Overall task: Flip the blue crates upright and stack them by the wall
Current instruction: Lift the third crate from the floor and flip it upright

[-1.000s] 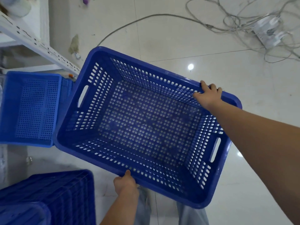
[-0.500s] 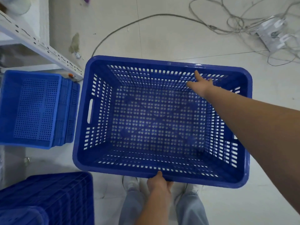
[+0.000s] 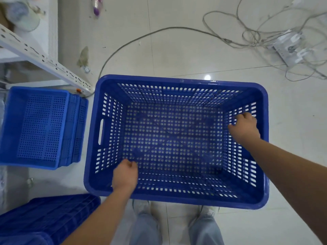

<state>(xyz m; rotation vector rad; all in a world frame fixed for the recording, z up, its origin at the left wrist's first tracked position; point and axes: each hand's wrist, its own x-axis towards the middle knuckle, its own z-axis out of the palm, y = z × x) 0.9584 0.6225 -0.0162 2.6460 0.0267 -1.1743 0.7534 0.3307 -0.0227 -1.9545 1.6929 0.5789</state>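
Note:
A large dark blue perforated crate [image 3: 177, 80] stands upright, open side up, on the white tile floor in front of my feet. My right hand [image 3: 243, 127] is inside it, fingers curled against the right end wall where the handle slot lies. My left hand [image 3: 125, 175] hangs inside the near left corner, back toward the camera, slightly blurred, its fingers tucked out of sight. A stack of lighter blue crates [image 3: 40, 128] sits nested to the left beside the shelf. Another dark blue crate [image 3: 51, 216] lies bottom-up at lower left.
A white slotted shelf post [image 3: 44, 59] slants across the upper left, just behind the lighter stack. Grey cables [image 3: 177, 30] and a white power strip [image 3: 290, 48] lie on the floor at top right. My legs and shoes [image 3: 177, 225] stand right behind the crate.
The crate has come level and lower, onto the floor. My left hand left the near rim and moved inside to the left. My right hand shifted from the far wall to the right end wall.

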